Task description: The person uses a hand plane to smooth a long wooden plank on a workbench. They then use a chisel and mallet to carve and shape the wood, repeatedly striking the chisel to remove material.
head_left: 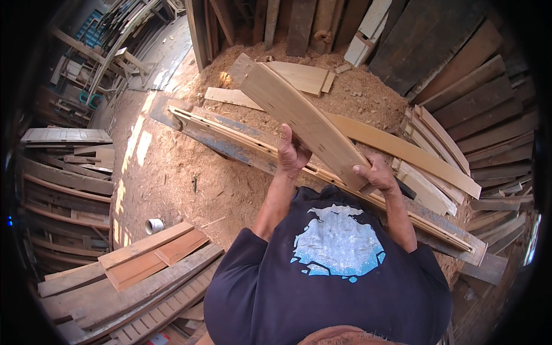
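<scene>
A flat, pale brown wooden board is held up at a slant, its far end pointing to the upper left. My left hand supports its left edge, thumb raised and fingers hidden beneath. At the near end, my right hand grips the board with the thumb along its upper face. Below it runs a long wooden strip with a groove, lying on a worn grey plank bench that crosses from upper left to lower right. Part of the strip is hidden by the board and my arms.
Sawdust covers the floor. Cut boards lie beyond the bench, with a long curved plank to the right. Stacked timber stands at lower left beside a short white pipe piece. More planks lean along the right.
</scene>
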{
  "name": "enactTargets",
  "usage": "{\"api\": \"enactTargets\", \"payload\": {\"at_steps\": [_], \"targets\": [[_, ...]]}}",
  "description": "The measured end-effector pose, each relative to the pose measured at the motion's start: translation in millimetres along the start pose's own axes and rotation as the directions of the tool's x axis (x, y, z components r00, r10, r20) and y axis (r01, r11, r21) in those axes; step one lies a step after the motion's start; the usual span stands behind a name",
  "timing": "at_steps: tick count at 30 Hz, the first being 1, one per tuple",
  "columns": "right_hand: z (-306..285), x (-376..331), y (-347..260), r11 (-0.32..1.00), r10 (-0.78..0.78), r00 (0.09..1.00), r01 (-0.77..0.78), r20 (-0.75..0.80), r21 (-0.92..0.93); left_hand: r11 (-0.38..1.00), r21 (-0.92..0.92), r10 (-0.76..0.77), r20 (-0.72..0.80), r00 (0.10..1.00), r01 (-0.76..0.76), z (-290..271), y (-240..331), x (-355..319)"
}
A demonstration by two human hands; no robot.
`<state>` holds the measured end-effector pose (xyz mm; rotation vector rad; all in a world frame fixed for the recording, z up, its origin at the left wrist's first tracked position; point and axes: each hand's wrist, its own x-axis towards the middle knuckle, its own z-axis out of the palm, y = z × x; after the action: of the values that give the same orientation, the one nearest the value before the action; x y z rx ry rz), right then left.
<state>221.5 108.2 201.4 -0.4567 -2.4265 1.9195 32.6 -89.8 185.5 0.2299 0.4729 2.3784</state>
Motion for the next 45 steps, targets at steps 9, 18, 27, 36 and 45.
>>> {"api": "enactTargets", "payload": {"at_steps": [9,18,27,36,45], "targets": [[19.1,2.3,19.6,0.835,0.236,0.938,-0.329,0.252,0.442,0.994,0.011,-0.110,0.317,0.942,0.112,16.9,-16.6,5.7],[-8.1,46.3,-52.3,0.994,-0.073,0.997,0.072,-0.008,-0.076,0.913,0.397,0.064,0.093,0.994,-0.096,-7.3,-3.4,14.0],[16.6,85.2,-133.1,0.946,-0.316,0.942,0.304,-0.114,-0.118,0.753,0.637,0.059,0.182,0.981,-0.163,6.5,13.5,17.0],[38.9,96.0,-117.4,0.938,-0.288,0.955,0.265,-0.075,-0.224,0.702,0.707,0.013,0.112,0.994,-0.089,-32.6,34.7,5.0],[46.7,91.6,-110.0,0.927,-0.303,0.940,0.252,-0.158,-0.277,0.677,0.736,-0.095,0.119,0.988,-0.023,-56.0,39.9,16.8]]}}
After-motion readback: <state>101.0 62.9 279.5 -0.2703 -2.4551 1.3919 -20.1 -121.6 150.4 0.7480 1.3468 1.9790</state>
